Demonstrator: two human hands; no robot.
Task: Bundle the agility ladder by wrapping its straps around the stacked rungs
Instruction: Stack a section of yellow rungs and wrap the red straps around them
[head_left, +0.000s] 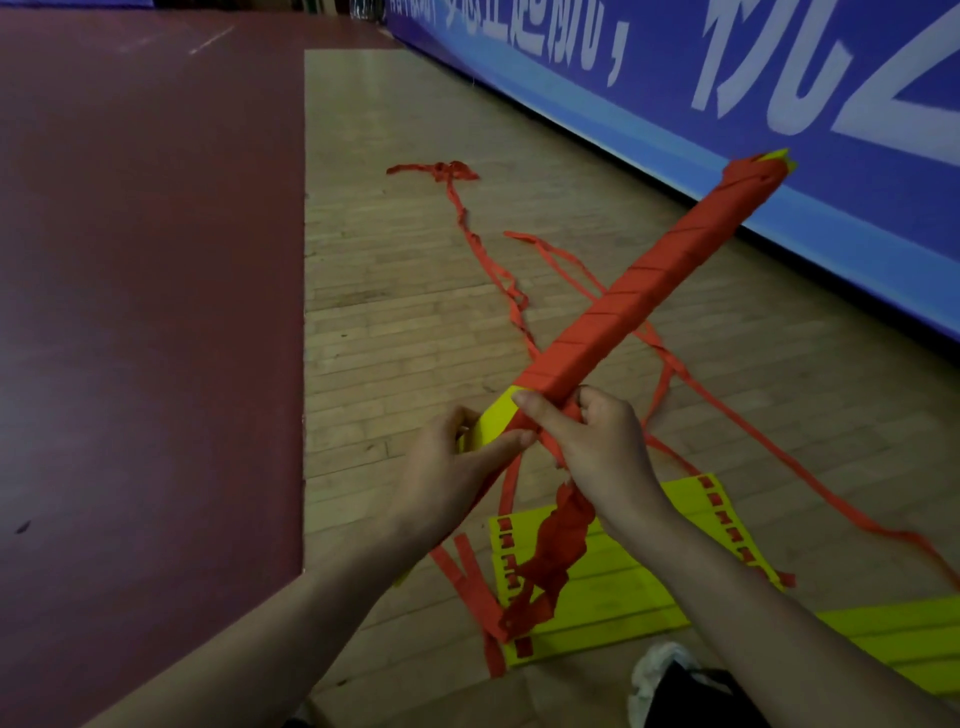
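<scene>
A long stack of yellow rungs (496, 415) is held in the air, slanting from lower left up to the right. Red strap (649, 291) is wound in spirals over most of its length, leaving the near yellow end bare. My left hand (457, 457) grips that bare near end. My right hand (597, 441) holds the bundle just above it, fingers curled round the red strap at the last turn. A bunched tail of red strap (550, 556) hangs down below my right hand.
Several flat yellow rungs (613, 587) lie on the wooden floor under my arms. Loose red straps (488, 260) trail across the floor to the far side and right. A blue banner wall (779, 104) runs along the right. Dark red flooring (145, 312) lies to the left. A white shoe (660, 670) shows at the bottom.
</scene>
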